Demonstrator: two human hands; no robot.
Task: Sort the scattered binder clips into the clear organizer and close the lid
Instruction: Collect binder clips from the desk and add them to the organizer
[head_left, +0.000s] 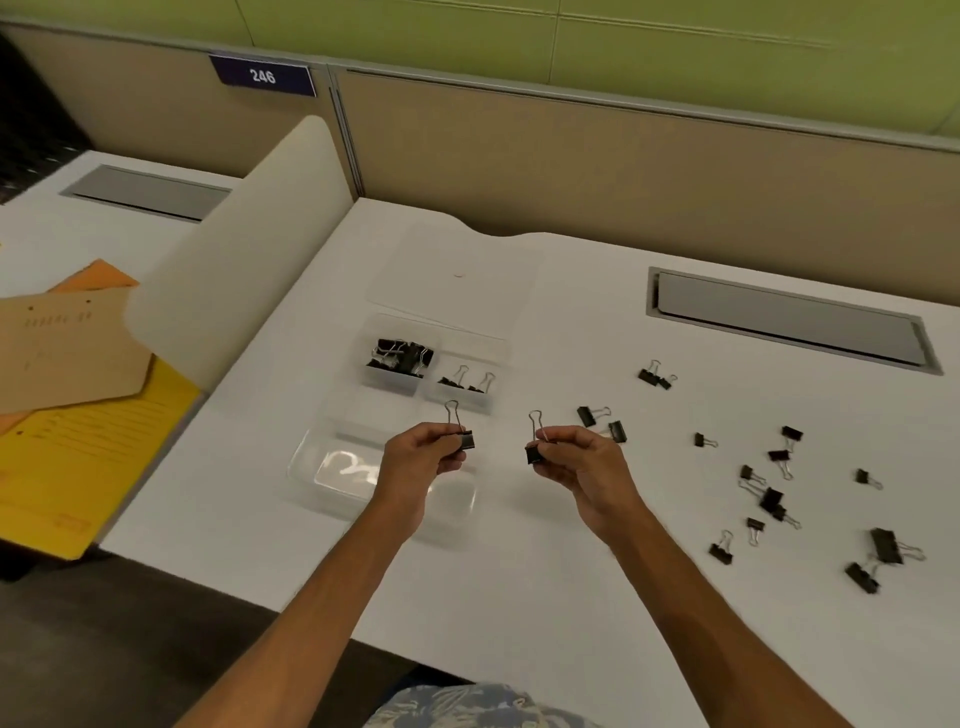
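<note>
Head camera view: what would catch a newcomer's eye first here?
At centre, the left hand holds up one binder clip and the right hand a second binder clip. Just beyond them sits the clear organizer, its far-left compartment filled with packed clips. To the right, loose clips lie scattered on the white desk.
</note>
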